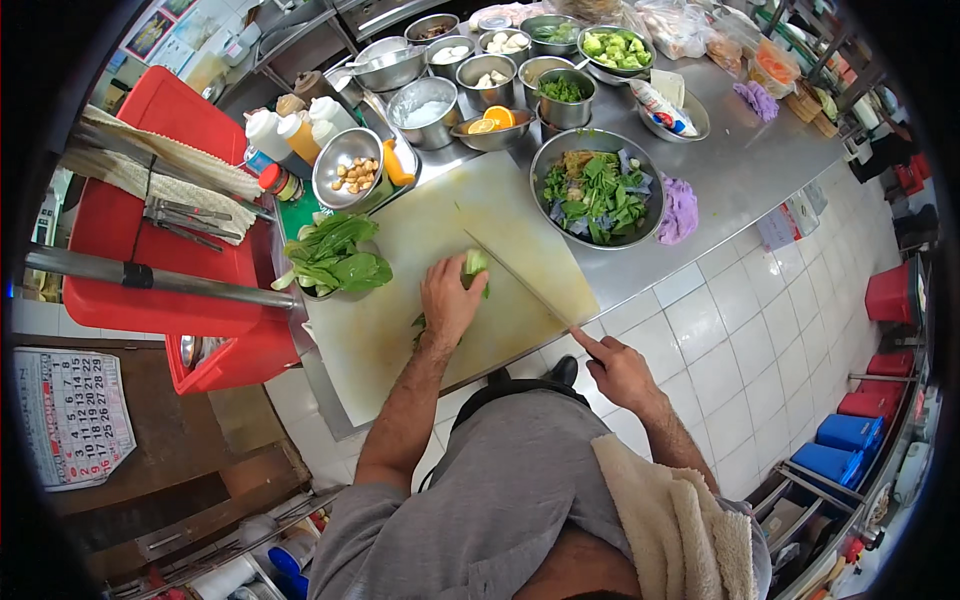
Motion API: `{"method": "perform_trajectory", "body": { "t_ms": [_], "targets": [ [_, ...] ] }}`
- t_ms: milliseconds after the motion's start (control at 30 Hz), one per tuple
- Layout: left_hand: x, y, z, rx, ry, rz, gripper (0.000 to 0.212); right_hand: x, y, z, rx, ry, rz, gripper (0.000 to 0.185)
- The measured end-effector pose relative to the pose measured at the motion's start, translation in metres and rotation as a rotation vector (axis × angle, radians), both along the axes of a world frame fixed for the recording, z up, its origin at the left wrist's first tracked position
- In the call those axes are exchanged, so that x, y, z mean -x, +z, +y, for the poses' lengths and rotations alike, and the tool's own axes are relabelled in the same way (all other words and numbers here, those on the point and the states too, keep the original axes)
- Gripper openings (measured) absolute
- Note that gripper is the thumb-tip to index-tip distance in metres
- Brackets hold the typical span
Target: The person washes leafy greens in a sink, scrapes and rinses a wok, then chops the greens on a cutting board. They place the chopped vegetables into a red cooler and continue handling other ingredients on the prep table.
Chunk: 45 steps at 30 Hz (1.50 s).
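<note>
My left hand (450, 296) presses a piece of pale green leafy vegetable (475, 262), probably bok choy, onto a worn white cutting board (517, 202). Its fingers curl over the stem. In my right hand (616, 366) is a kitchen knife (517, 277), its blade lying diagonally over the board beside the vegetable, with my index finger stretched along it. Some dark green leaf (418, 324) shows partly behind my left wrist. At the board's left edge, a bunch of bok choy (341, 259) heaps over a small metal container. A steel bowl of cut greens (598, 191) stands right of the board.
A metal bowl of brown chunks (355, 171) and several squeeze bottles (289, 135) stand at the far left. Behind the board are several steel pots, a bowl with cut orange (491, 126) and a broccoli bowl (616, 51). A purple cloth (679, 210) lies by the greens bowl.
</note>
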<state>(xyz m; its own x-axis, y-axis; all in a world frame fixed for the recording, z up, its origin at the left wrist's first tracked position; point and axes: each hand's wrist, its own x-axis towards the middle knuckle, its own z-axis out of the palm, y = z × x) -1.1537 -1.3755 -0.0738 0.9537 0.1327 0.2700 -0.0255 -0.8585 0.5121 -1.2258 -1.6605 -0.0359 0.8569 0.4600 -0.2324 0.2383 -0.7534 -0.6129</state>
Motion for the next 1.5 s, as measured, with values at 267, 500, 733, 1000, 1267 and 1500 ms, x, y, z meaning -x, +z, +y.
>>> {"method": "perform_trajectory", "body": {
  "t_ms": [267, 500, 733, 1000, 1267, 1500],
  "targets": [
    [-0.013, -0.017, 0.019, 0.092, -0.132, 0.127, 0.032, -0.004, 0.012, -0.010, 0.000, 0.044, 0.019, 0.065],
    [-0.015, -0.001, 0.004, -0.017, -0.168, 0.058, 0.030, 0.006, -0.001, -0.004, -0.180, -0.003, 0.124, 0.065],
    [-0.015, -0.003, 0.004, 0.098, -0.135, 0.143, 0.026, 0.014, -0.001, 0.000, -0.134, -0.010, 0.235, 0.065],
    [-0.015, 0.000, 0.002, 0.106, -0.131, 0.162, 0.029, 0.014, -0.009, 0.006, -0.253, -0.046, 0.270, 0.064],
    [-0.020, -0.005, 0.011, 0.105, -0.215, 0.092, 0.030, -0.001, -0.010, 0.012, -0.167, -0.014, 0.140, 0.065],
    [-0.013, -0.001, 0.019, 0.136, -0.225, 0.175, 0.029, -0.002, -0.005, 0.006, -0.267, -0.010, 0.193, 0.065]
  ]
}}
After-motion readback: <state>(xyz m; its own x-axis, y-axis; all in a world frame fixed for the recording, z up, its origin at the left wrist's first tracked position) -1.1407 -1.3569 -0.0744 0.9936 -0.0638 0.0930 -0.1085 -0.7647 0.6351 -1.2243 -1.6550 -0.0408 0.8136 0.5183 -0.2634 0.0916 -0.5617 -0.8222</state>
